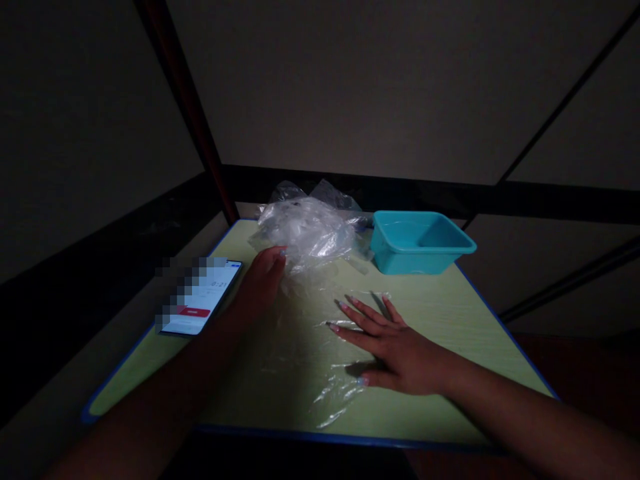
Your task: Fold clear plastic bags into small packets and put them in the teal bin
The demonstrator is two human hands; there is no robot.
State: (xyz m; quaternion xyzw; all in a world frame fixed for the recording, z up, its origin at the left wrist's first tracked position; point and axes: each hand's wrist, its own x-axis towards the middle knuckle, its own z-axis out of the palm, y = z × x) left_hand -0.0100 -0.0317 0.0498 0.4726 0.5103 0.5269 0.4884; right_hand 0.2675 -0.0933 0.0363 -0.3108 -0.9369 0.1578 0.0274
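- Clear plastic film [337, 400] lies on the middle of the worktop [480, 373], its glints running down almost to the near edge; being see-through, its full outline is hard to make out from where I stand.
- The right hand [395, 350] is palm down at the film's right side, its grip spread wide with fingers fanned, closed round nothing.
- The left hand [265, 277] is farther over, just in front of the heap of clear plastic [310, 227]. Its grip is curled, thumb near the forefinger; whether film is caught between them I can't tell.
- Judging by the creases, smoothing looks like the step in hand. I'd anchor the far end lightly with the left, then stroke the right palm flat towards the near edge, fingertips low so the nails don't snag. Thin film will probably cling and ruck if pushed quickly.
- The heap sits loosely along the far edge, left of its middle; a careless left sleeve or wrist could drag it.
- A turquoise tub [410, 260] stands at the far right corner, just beside the heap.
- A lit phone [197, 300] lies along the left edge, beside the left forearm.
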